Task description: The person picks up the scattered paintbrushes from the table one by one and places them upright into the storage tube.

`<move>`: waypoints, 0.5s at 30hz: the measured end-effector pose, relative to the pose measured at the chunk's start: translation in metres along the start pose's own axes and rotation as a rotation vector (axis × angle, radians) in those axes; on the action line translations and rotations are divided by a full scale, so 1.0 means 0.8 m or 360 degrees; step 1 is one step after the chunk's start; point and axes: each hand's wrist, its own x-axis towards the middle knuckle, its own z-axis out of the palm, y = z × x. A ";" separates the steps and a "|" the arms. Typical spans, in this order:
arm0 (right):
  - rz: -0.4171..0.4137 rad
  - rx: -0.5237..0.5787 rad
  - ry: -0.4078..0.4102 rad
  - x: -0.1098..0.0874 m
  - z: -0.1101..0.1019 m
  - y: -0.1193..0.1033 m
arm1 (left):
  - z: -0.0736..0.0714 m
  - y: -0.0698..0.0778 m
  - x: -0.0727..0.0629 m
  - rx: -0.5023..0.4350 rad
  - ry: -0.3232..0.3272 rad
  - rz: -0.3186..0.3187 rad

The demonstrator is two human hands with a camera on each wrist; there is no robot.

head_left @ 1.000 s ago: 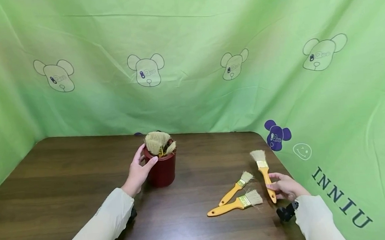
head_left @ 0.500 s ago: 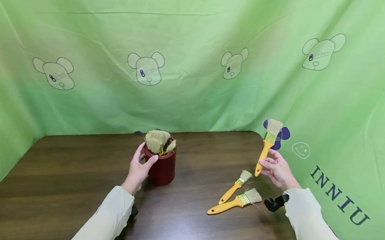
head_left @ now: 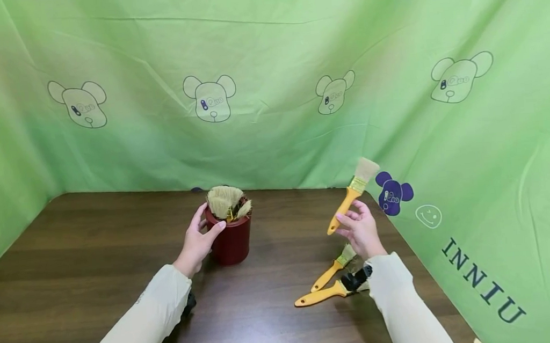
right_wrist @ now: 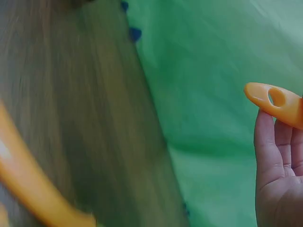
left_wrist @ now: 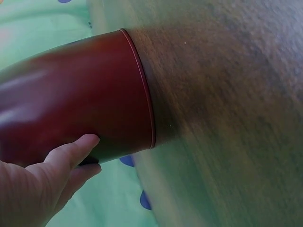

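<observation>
A dark red cylindrical pot (head_left: 232, 245) stands upright on the table with several paintbrushes (head_left: 224, 199) in it, bristles up. My left hand (head_left: 196, 246) grips its left side, thumb at the rim; the left wrist view shows fingers against the smooth red wall (left_wrist: 85, 94). Raised above the table on the right, my right hand (head_left: 363, 234) pinches a paintbrush (head_left: 344, 206) by its yellow handle, pale bristles pointing up and right. In the right wrist view the handle's holed end (right_wrist: 262, 96) juts past the fingers (right_wrist: 267, 146).
Two more yellow-handled paintbrushes lie below the right hand: a smaller one (head_left: 326, 276) and a larger one (head_left: 316, 297), whose bristles are partly covered by the black wrist camera (head_left: 356, 279). Green printed cloth (head_left: 277, 139) hangs behind and beside the brown table (head_left: 93, 261).
My right hand has lifted the paintbrush off the table's right side and carried it up and leftward. The left hand and the pot have stayed in place.
</observation>
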 end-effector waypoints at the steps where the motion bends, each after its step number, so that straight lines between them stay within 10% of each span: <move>1: -0.0013 -0.0011 -0.0008 0.002 0.009 0.002 | 0.000 0.000 0.000 0.0002 0.0002 -0.0001; 15: -0.0073 0.0027 -0.0186 0.019 0.136 0.022 | 0.000 0.003 -0.002 -0.0002 0.0005 -0.0024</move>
